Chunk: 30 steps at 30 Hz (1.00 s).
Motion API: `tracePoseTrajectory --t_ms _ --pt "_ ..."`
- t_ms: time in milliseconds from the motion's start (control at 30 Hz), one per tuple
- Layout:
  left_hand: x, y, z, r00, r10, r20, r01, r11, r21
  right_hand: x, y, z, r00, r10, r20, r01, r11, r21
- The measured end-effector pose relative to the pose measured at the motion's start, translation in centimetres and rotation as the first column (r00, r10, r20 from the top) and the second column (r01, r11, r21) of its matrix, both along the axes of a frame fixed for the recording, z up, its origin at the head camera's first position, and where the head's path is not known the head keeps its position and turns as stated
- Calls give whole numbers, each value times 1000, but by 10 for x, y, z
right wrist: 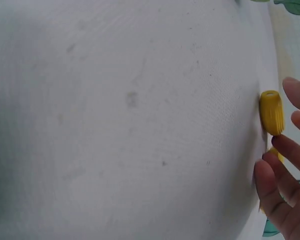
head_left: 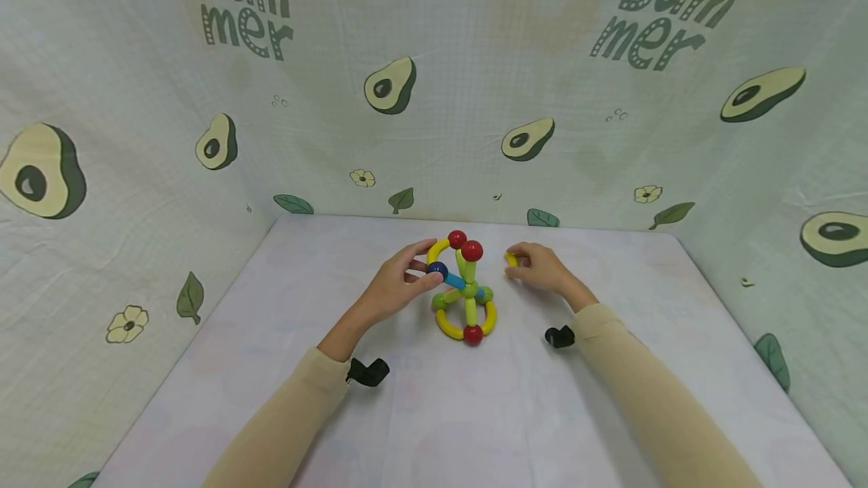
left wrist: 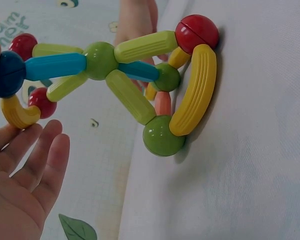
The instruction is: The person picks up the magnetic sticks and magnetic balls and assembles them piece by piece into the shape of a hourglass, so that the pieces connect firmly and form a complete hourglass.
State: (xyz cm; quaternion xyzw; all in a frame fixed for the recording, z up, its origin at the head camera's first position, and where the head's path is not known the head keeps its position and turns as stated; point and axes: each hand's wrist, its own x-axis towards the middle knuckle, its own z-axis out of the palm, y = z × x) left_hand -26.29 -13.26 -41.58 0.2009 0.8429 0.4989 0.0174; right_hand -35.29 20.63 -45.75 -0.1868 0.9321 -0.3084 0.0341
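A toy of magnetic sticks and balls (head_left: 470,290) stands on the table, with a green ball (left wrist: 100,61) at its centre. Red, green and dark blue balls join its light green, blue and yellow pieces. My left hand (head_left: 398,282) holds the toy's upper left side, thumb on the dark blue ball (left wrist: 7,74) and a finger against a curved yellow stick (left wrist: 20,114); its other fingers spread below. To the toy's right, my right hand (head_left: 538,268) holds a loose curved yellow stick (right wrist: 271,112) by its fingertips, low over the table. Fingers partly hide that stick.
The white table (head_left: 434,420) meets a printed cloth backdrop (head_left: 447,36) at its back edge. Cloth also rises on the left and right sides. Black wrist mounts (head_left: 368,373) jut inward from both sleeves.
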Motion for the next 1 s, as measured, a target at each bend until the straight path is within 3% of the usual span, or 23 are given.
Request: tracePoseTrajectory --t_ms 333,733,1000 --pt "0 1 0 1000 -1 -12 1 1000 -8 4 -5 3 999 27 31 -27 1000 -4" --pt "-1 0 0 1000 -10 -11 10 1000 -4 4 -5 6 995 88 53 -92 994 66" --pt "0 -1 1 1000 -11 -11 11 1000 -1 10 -10 16 986 114 121 -127 986 104"
